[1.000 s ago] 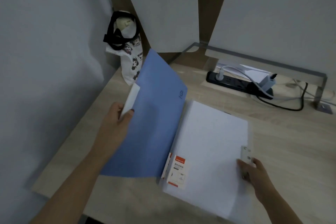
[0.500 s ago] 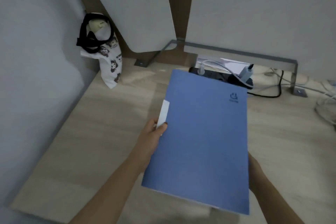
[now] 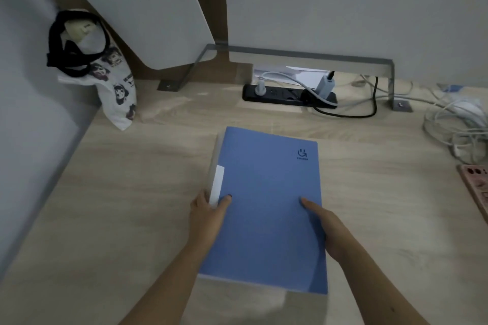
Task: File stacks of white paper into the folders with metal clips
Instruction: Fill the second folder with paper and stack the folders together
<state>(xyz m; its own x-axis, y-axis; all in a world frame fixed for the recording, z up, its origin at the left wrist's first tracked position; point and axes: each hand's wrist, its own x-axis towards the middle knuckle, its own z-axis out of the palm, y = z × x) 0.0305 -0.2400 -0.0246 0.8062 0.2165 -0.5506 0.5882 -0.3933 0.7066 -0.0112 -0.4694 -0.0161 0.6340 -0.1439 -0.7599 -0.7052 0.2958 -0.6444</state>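
Under your hands lies a matt blue plastic folder (image 3: 269, 203) on the pale wood-grain table (image 3: 118, 192), smooth and dull. The printed white cloth bag (image 3: 116, 87) looks soft; the grey metal bracket (image 3: 317, 57) looks brushed.

Your left hand (image 3: 207, 216) and right hand (image 3: 328, 231) are over a pale wood desk (image 3: 132, 192). Beyond them, grey panels (image 3: 343, 8) stand on a metal bracket (image 3: 303, 57). A grey wall (image 3: 26, 87) runs left of both. The light is dim.
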